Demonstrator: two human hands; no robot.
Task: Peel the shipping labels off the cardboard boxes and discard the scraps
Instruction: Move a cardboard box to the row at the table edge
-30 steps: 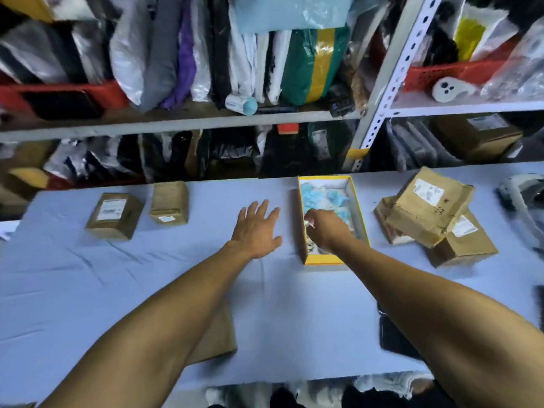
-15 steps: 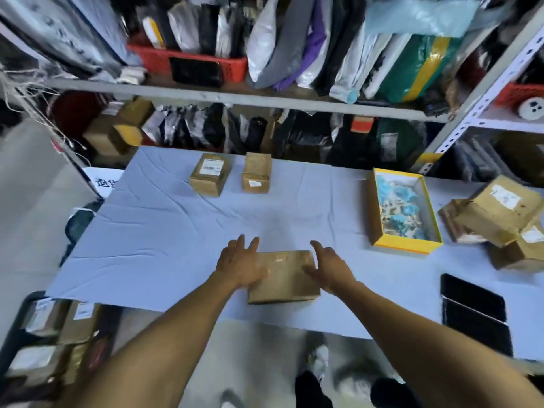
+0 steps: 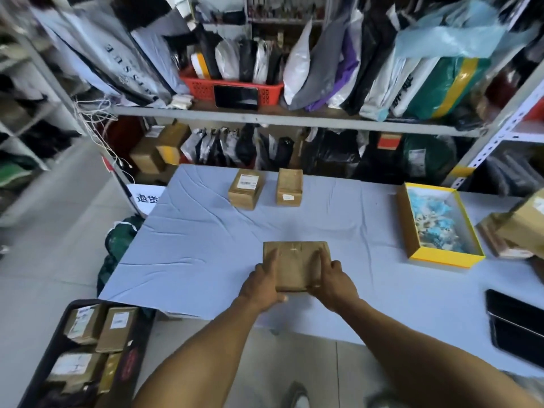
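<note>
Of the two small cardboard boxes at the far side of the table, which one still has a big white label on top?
The left small brown cardboard box: a large white shipping label covers its top. The right one shows only a tiny white sticker.

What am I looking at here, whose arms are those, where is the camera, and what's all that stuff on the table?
There is no machine here. A person wears a wide-angle camera on the head, looking forward and down, so the two arms reaching in from the bottom are their own.

The left hand and right hand grip a flat cardboard box from either side, at the near part of a table covered in pale blue cloth. No shipping label shows on its top.

Farther back sit two small boxes: the labelled box has a white label on top, and the plain-topped box has only a small sticker on its near side. To the right lies a yellow tray holding blue and white paper scraps. More boxes are stacked at the right edge, and a dark bin on the floor at left holds further labelled boxes.
</note>
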